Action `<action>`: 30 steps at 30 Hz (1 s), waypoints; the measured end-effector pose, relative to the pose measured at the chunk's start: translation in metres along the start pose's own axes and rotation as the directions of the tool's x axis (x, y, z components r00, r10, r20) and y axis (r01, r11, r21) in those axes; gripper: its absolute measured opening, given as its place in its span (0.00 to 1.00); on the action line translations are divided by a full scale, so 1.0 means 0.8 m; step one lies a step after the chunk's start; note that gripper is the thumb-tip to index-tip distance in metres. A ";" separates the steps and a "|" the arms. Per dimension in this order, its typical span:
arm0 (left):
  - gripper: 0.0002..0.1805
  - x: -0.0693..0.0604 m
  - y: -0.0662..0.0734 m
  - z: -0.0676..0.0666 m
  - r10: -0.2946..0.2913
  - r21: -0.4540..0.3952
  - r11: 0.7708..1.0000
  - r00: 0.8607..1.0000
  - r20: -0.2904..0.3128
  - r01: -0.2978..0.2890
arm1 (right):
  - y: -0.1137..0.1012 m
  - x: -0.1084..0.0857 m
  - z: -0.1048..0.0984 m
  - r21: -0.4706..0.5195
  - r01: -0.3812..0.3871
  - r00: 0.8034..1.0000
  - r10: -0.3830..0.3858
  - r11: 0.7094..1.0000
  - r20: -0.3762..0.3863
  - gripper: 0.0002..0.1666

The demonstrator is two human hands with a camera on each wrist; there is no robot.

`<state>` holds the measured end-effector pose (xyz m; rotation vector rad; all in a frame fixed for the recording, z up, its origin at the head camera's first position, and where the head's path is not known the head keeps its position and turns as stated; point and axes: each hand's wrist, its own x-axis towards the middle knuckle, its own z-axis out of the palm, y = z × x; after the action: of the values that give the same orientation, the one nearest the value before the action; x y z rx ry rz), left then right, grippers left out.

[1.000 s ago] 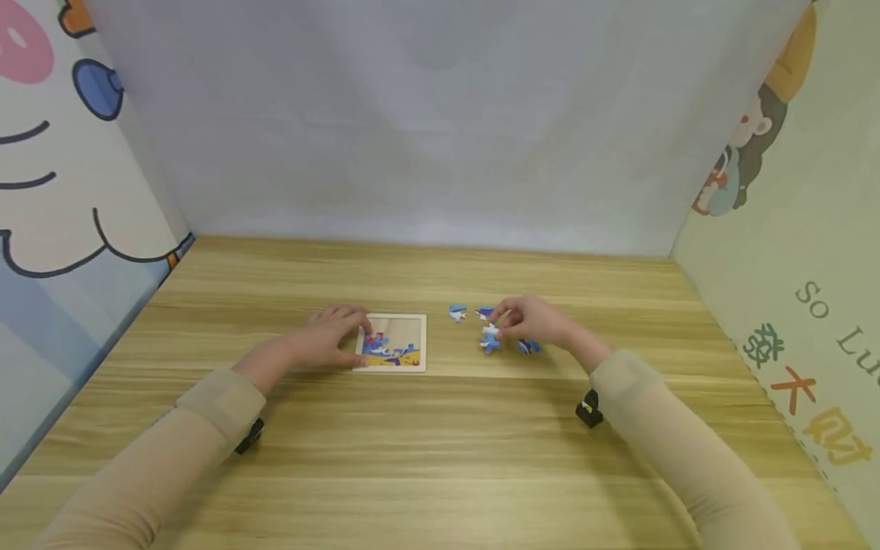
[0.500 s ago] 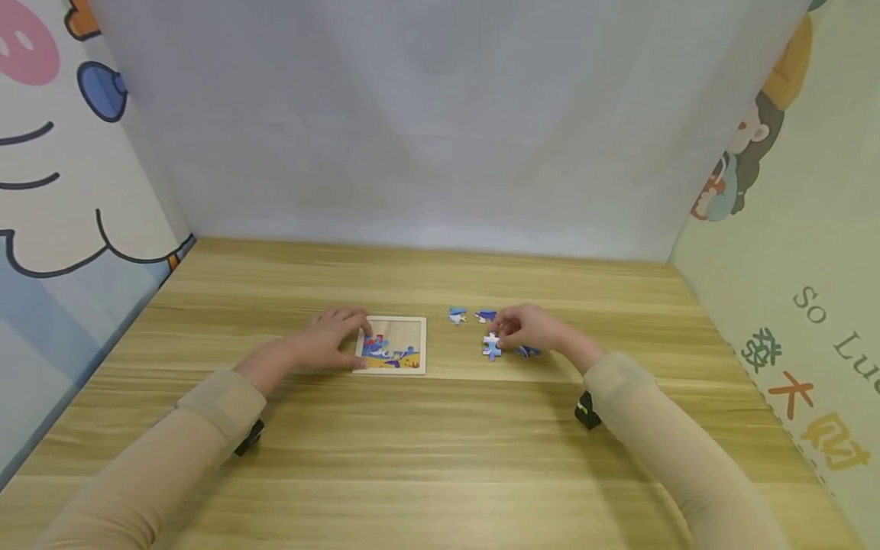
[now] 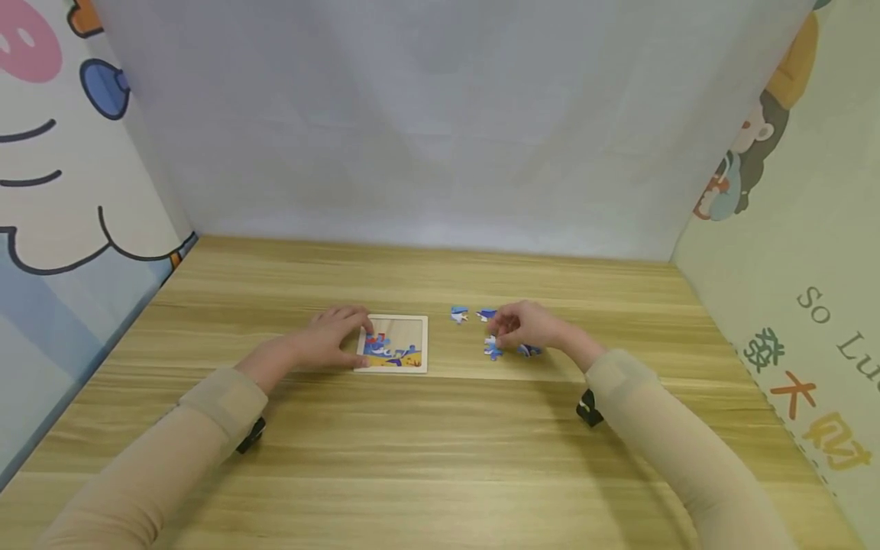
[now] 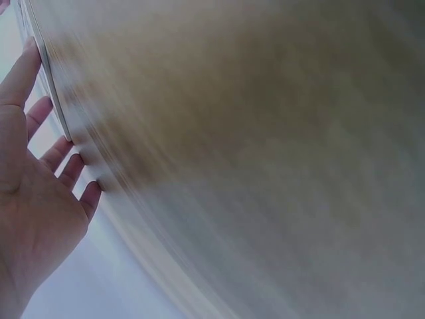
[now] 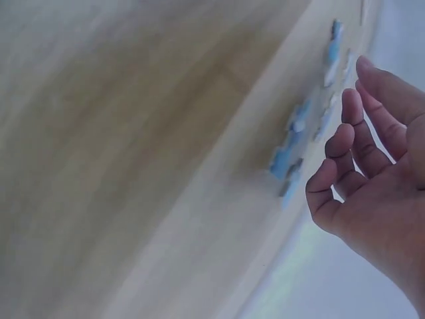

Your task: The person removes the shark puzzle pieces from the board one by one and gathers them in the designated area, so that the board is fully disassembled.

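Observation:
A square wooden puzzle tray point(image 3: 424, 344) lies on the table, its lower part filled with sea-picture pieces and its upper part bare wood. My left hand point(image 3: 319, 340) rests at the tray's left side, the thumb at the near corner and the index finger over the left border. My right hand point(image 3: 529, 325) hovers low over loose jigsaw pieces, its fingers loosely bent. Under its thumb a blue and white jigsaw piece point(image 3: 492, 349) lies partly covered. In the right wrist view nothing shows between the fingertips, and blue pieces point(image 5: 290, 143) lie on the tabletop beside them.
Two more loose pieces lie farther back: a blue and white one point(image 3: 458, 314) and a dark blue one point(image 3: 486, 314). Another blue piece point(image 3: 529, 350) is under the right hand. A pale cloth wall point(image 3: 440, 153) stands behind the wooden table point(image 3: 412, 443).
The right hand has shifted slightly down over the pieces, and the blue and white piece beneath it sits a little nearer and turned. The left hand and tray hold still.

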<state>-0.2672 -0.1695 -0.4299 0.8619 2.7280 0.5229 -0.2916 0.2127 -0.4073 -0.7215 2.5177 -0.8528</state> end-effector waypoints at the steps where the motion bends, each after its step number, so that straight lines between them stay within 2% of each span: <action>1: 0.27 0.000 0.000 0.000 0.000 0.002 1.000 1.000 0.000 0.000 | -0.003 0.000 -0.001 -0.005 0.009 1.000 -0.009 1.000 -0.007 0.14; 9: 0.27 0.001 -0.003 -0.001 0.007 0.032 0.999 1.000 0.007 -0.008 | -0.039 0.003 -0.013 -0.085 0.107 0.993 -0.111 0.991 -0.042 0.16; 21: 0.28 0.002 -0.004 -0.001 0.004 0.017 1.000 1.000 0.016 -0.005 | -0.086 0.016 -0.022 -0.149 0.132 0.989 -0.141 0.980 -0.046 0.15; 30: 0.43 0.001 -0.003 -0.002 -0.032 0.048 0.998 0.999 -0.013 0.032 | -0.110 0.032 -0.009 -0.136 0.151 0.986 -0.159 0.979 -0.046 0.16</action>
<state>-0.2695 -0.1708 -0.4297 0.8275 2.7706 0.4596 -0.2853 0.1407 -0.3499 -0.9605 2.6139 -0.7726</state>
